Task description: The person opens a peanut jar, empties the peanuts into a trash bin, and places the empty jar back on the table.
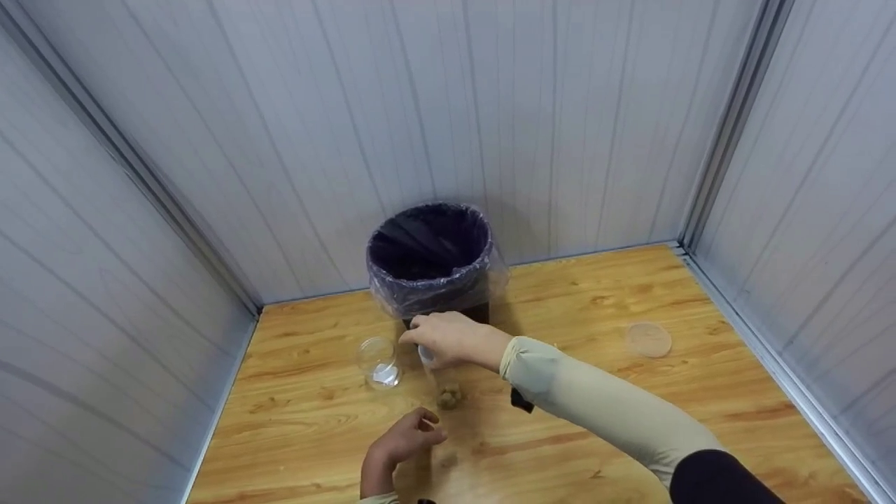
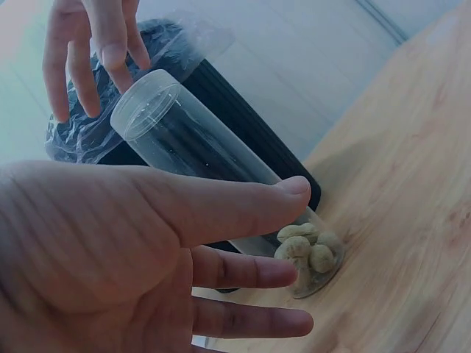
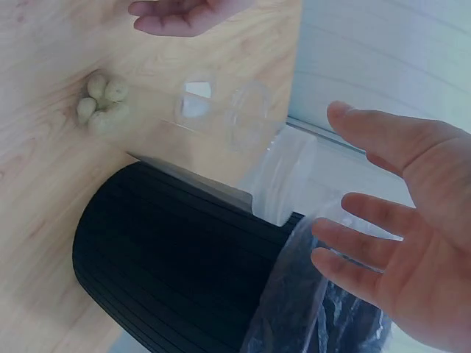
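Note:
A tall clear plastic jar point(image 2: 210, 147) with a translucent lid point(image 3: 283, 176) on top stands upright on the wooden surface. Several pale brown, roundish lumps point(image 2: 302, 250) lie at its bottom; their kind is not plain. Over the lid hovers my right hand point(image 1: 451, 339), its fingers spread and relaxed with nothing between them; the right wrist view shows a gap between fingertips and lid. My left hand point(image 1: 406, 441) is beside the jar on the near left, thumb and fingers extended and holding nothing. In the left wrist view its thumb point(image 2: 243, 206) overlaps the jar.
Close behind the jar stands a black bin point(image 3: 169, 257) lined with a purplish plastic bag point(image 1: 437, 283). A shorter clear jar point(image 1: 379, 362) is to the left, and a clear round disc point(image 1: 649, 339) lies to the right. Pale panel walls point(image 1: 448, 105) enclose the back and sides.

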Demonstrator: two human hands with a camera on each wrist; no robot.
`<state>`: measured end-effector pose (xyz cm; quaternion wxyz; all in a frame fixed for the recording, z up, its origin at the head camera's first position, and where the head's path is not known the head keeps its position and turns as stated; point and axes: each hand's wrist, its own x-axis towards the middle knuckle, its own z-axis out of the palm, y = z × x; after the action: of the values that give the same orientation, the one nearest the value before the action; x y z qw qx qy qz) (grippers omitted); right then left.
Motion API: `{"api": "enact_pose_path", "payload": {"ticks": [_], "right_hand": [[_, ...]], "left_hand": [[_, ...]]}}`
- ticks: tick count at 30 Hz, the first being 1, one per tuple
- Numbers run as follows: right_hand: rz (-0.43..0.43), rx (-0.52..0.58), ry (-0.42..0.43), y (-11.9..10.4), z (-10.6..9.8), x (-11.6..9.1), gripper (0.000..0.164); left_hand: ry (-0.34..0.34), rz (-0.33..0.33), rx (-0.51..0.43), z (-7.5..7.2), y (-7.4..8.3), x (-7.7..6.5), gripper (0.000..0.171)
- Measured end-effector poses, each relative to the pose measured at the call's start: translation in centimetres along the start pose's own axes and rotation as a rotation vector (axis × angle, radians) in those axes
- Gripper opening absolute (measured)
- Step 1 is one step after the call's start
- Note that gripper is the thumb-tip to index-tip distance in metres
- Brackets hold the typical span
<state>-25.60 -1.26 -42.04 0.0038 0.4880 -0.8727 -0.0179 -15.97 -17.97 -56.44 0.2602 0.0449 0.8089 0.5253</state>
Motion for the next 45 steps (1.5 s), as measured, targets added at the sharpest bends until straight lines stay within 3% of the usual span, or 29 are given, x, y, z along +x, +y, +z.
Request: {"api": "enact_pose_path", "payload": {"ticks": [8, 14, 21, 27, 33, 36, 41, 45], "right_hand": [[0.031, 0.005, -0.002, -0.2, 1.2, 0.5, 0.049], [0.136, 0.003, -0.026, -0.4, 1.5, 0.6, 0.041], [0.153, 0.069, -0.111, -0.1, 2.7, 0.8, 0.042], [0.143, 0.127, -0.078, 0.9, 2.8, 0.0, 0.043], [0.091, 0.187, 0.013, 2.3, 2.0, -2.0, 0.044], [0.054, 0.245, 0.071, 3.2, 1.7, -3.6, 0.044], [0.030, 0.389, 0.157, 4.8, 2.1, -7.5, 0.046], [0.086, 0.488, 0.185, 6.1, 2.7, -11.0, 0.047]], "left_hand": [[-0.007, 0.008, 0.008, 0.0, -0.4, 0.2, 0.052], [-0.020, 0.014, 0.023, -0.3, -0.2, 0.2, 0.058], [0.011, -0.004, 0.017, 0.1, -0.5, 0.0, 0.049], [0.085, 0.048, 0.006, -0.2, -0.5, 0.4, 0.048], [0.276, 0.168, -0.072, -0.5, -0.8, 1.4, 0.061], [0.337, 0.222, -0.134, -0.6, -0.9, 1.7, 0.067], [0.365, 0.297, -0.257, -0.4, -1.1, 2.0, 0.070], [0.368, 0.356, -0.372, -0.1, -1.3, 2.2, 0.064]]}}
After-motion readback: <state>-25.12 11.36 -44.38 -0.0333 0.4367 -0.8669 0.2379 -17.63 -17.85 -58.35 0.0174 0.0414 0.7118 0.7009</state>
